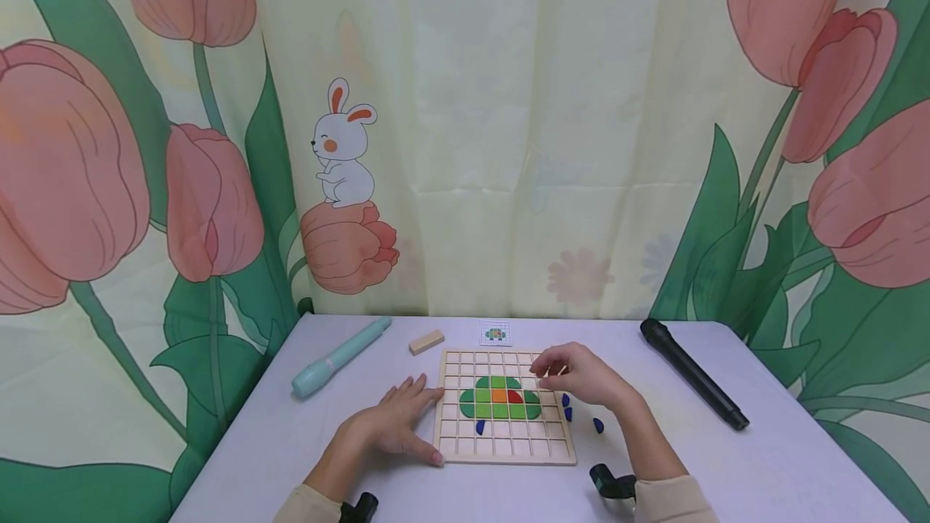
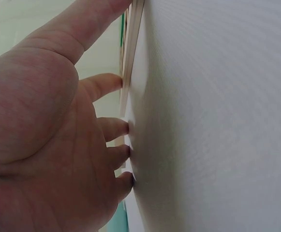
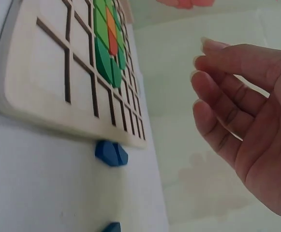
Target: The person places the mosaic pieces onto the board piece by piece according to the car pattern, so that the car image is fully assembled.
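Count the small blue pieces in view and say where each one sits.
4: one blue piece on the grid board in a lower cell; two by the board's right edge; one farther right on the table. The right hand may hide more.

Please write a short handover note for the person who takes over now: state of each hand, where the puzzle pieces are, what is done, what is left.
Left hand: open, flat on the table, fingertips against the left edge of the wooden grid board.
Right hand: fingers loosely curled above the board's right edge; nothing visible in it.
Done: green pieces with an orange piece and a red piece sit in the board's middle cells; one blue piece is on the board.
Left: loose blue pieces lie on the table right of the board. The pattern card lies behind the board.
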Available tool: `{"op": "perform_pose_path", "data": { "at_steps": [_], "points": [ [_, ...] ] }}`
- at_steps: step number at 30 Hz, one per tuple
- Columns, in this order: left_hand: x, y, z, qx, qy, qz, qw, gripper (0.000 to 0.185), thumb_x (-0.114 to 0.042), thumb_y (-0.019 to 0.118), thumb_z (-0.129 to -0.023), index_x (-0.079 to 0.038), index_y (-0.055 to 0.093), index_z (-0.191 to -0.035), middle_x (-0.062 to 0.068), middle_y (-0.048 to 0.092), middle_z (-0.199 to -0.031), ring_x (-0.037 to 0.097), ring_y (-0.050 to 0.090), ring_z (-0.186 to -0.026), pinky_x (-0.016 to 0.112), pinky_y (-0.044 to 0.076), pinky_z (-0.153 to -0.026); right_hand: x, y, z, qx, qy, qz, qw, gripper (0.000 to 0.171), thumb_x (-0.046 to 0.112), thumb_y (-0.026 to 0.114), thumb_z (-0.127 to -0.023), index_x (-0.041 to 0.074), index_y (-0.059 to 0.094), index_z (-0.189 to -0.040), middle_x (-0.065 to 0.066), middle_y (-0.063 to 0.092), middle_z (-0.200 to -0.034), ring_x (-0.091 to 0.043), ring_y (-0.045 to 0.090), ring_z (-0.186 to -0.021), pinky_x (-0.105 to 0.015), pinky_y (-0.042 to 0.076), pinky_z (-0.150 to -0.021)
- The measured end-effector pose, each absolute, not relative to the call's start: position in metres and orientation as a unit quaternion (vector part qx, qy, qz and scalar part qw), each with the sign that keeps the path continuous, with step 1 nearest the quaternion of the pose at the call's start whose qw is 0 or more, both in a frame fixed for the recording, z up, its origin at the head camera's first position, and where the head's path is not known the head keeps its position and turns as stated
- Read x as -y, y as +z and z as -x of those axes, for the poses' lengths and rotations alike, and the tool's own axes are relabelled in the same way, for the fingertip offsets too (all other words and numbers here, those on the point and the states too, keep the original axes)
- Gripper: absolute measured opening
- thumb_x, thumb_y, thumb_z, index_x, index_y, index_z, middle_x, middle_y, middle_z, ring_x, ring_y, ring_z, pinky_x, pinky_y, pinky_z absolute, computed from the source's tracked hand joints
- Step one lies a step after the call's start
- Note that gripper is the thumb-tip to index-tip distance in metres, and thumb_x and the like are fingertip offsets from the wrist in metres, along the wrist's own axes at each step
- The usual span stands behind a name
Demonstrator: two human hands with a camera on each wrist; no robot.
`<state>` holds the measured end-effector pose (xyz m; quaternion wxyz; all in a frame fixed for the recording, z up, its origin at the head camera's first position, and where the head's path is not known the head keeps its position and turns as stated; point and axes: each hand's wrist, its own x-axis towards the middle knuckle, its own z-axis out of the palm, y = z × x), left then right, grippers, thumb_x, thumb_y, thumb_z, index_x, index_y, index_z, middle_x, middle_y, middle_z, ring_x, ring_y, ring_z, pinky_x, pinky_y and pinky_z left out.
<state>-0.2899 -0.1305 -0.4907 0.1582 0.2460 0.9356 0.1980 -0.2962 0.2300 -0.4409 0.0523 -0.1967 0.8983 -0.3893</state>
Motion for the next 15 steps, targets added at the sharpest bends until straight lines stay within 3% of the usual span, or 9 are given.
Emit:
{"op": "perform_pose_path", "data": {
  "at_steps": [6, 15],
  "points": [
    [0.130, -0.490, 0.290, -0.936, 0.197, -0.245, 0.159, 0.109, -0.067, 0.086, -0.071, -0.019, 0.041, -0.159, 0.022, 0.022, -0.171, 0.043, 0.014, -0.161, 0.065, 0.015, -0.128, -0.246, -0.442, 0.299, -0.905, -0.377, 0.187, 0.063, 0.018, 0.007, 0.078, -0.091, 0.005, 0.076, -0.108, -0.002, 0.071, -0.095, -0.021, 0.059, -0.085, -0.028, 0.053, -0.069],
    [0.129, -0.488, 0.288, -0.935, 0.199, -0.246, 0.160, 0.109, -0.065, 0.087, -0.072, -0.018, 0.041, -0.159, 0.023, 0.022, -0.171, 0.044, 0.014, -0.161, 0.065, 0.015, -0.128, -0.265, -0.449, 0.298, -0.913, -0.365, 0.160, 0.083, 0.017, 0.003, 0.081, -0.087, 0.005, 0.077, -0.103, -0.004, 0.070, -0.090, -0.021, 0.059, -0.083, -0.030, 0.054, -0.072]
  ]
}}
